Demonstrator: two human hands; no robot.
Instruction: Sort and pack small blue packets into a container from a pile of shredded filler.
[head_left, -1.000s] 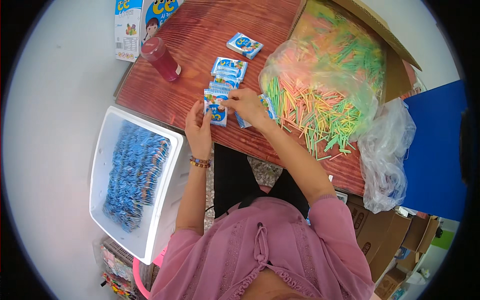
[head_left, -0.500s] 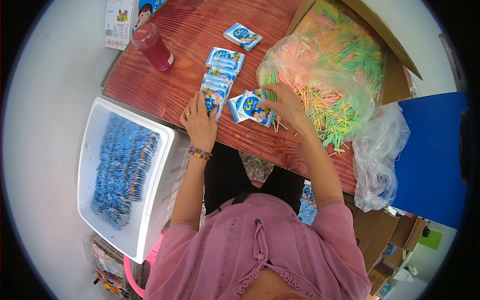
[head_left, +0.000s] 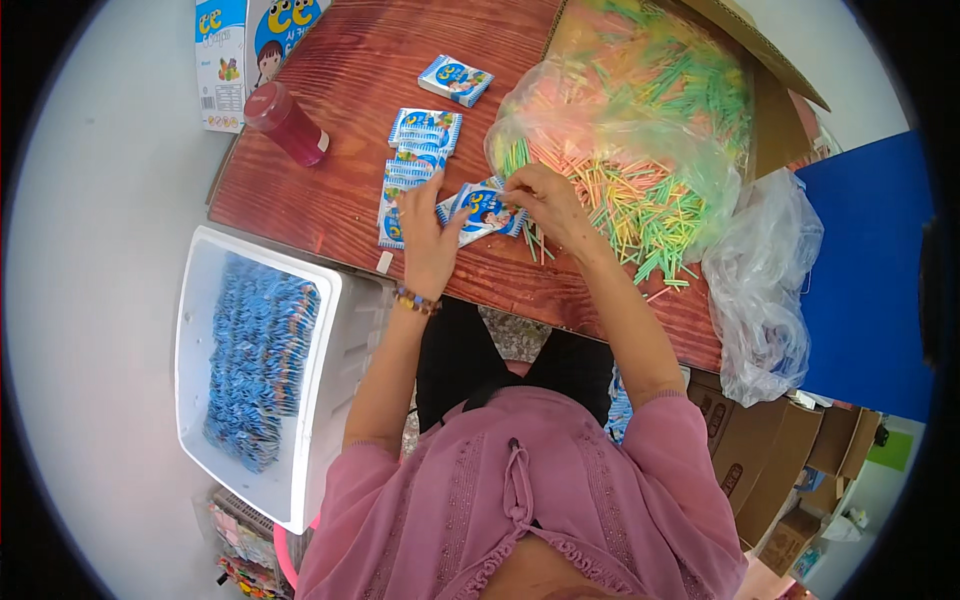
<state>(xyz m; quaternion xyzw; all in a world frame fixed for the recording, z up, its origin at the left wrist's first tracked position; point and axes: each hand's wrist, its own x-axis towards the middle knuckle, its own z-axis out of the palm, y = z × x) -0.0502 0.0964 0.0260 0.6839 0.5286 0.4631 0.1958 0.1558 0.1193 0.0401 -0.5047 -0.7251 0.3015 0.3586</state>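
Observation:
A small blue-and-white candy packet (head_left: 484, 208) lies at a slant on the table between my hands, partly over another packet. Thumb and fingertips of my right hand (head_left: 555, 208) pinch its right end. My left hand (head_left: 428, 245) is at its left side with fingers stretched out and thumb apart, the thumb at the packet's edge; no firm grip shows. Left of that hand runs an overlapping row of like packets (head_left: 396, 200), partly covered by my fingers. Loose thin coloured sticks (head_left: 640, 215) in pink, green and yellow spill from a clear plastic bag (head_left: 620, 115) beside my right hand.
A white bin (head_left: 325, 350) full of blue packets (head_left: 258, 360) stands at the table's left edge. On the red-brown wooden table (head_left: 350, 190) are a red jar (head_left: 290, 125) and a separate packet stack (head_left: 456, 80). A crumpled plastic bag (head_left: 765, 290) hangs before a blue panel (head_left: 865, 280) at right.
My left hand has left the packet row and moved right to the slanted packet. My right hand now pinches that packet's right end. The whole view has shifted slightly.

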